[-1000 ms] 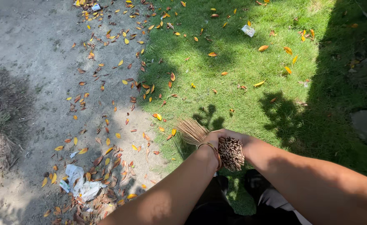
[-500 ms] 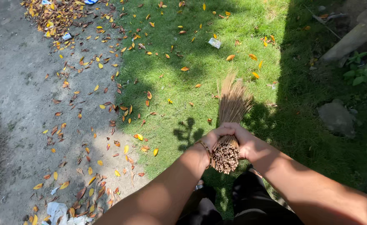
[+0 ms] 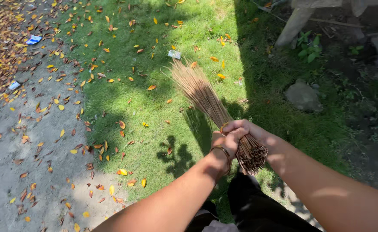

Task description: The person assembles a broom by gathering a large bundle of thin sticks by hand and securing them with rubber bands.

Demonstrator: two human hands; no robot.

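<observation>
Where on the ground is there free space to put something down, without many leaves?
The sunlit grass between the stick broom and the dirt path has only scattered leaves. The shaded grass right of the broom, before the flat stone, is nearly bare. Most crowded: the leaf pile at upper left.

A broom (image 3: 210, 103) made of thin, straw-coloured sticks bundled together is held slanted over the grass (image 3: 154, 107). Its cut butt ends are gathered tight at the lower right, while the loose tips are fanned out up and to the left, lit by the sun, above scattered leaves.
</observation>
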